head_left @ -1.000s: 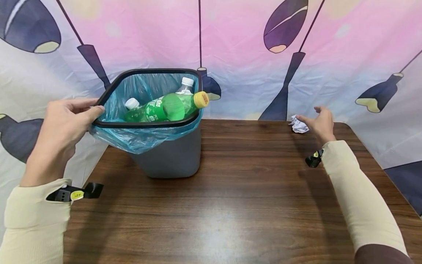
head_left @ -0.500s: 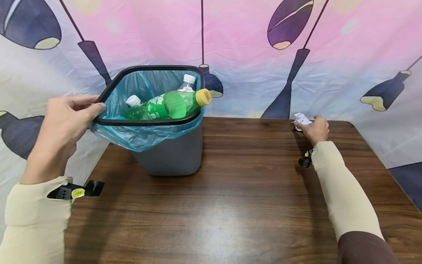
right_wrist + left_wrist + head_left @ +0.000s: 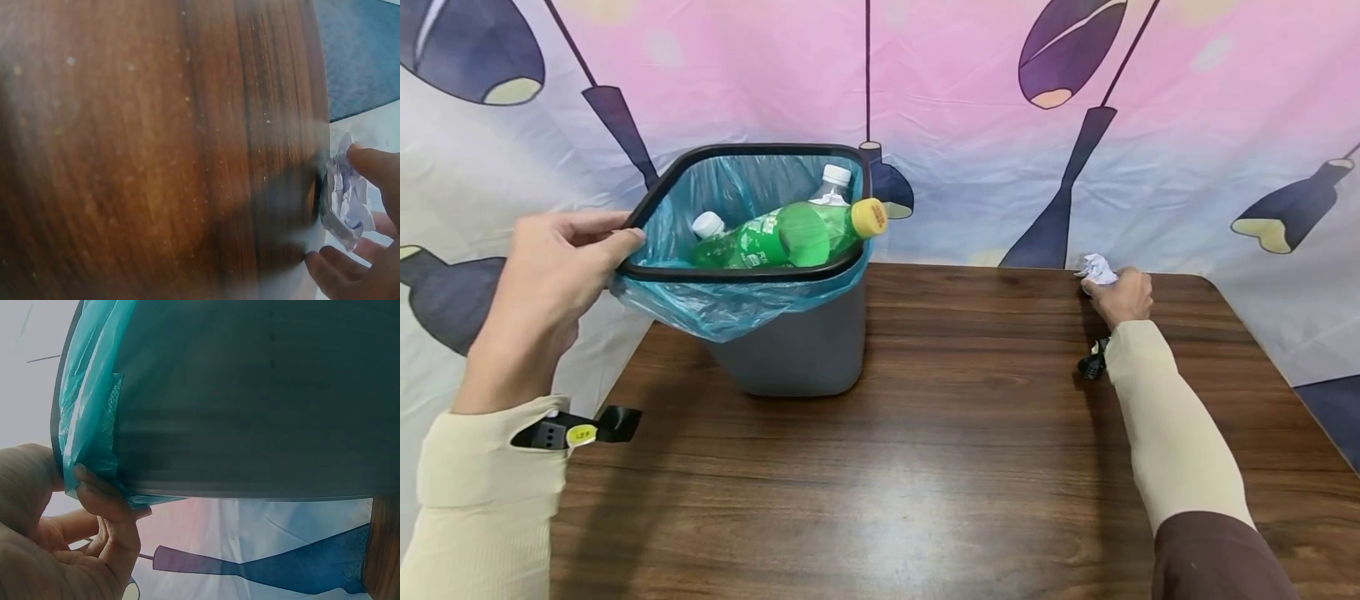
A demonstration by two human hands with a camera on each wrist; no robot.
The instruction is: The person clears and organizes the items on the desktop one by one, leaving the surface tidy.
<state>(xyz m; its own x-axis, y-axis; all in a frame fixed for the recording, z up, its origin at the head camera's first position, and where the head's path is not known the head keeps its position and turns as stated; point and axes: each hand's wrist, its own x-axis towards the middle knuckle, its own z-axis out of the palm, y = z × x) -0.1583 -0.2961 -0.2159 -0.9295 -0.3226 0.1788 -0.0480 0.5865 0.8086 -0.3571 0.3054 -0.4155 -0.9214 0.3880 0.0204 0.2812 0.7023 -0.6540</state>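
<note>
My left hand pinches the black rim of a grey trash bin at its near left corner. In the left wrist view its fingers curl over the rim and the blue bag lining it. Inside the bin lie a green plastic bottle with a yellow cap, sticking over the right rim, and two white-capped bottles, partly hidden. At the far right of the table, my right hand holds a crumpled paper ball between thumb and fingers. In the right wrist view the paper sits by the table's edge.
The bin stands at the back left of a brown wooden table. Behind the table hangs a patterned cloth with lamp drawings. Each wrist carries a small black camera with a strap.
My right hand has moved left onto the crumpled paper and taken hold of it. The left hand keeps its grip on the bin's rim. The head view has shifted slightly.
</note>
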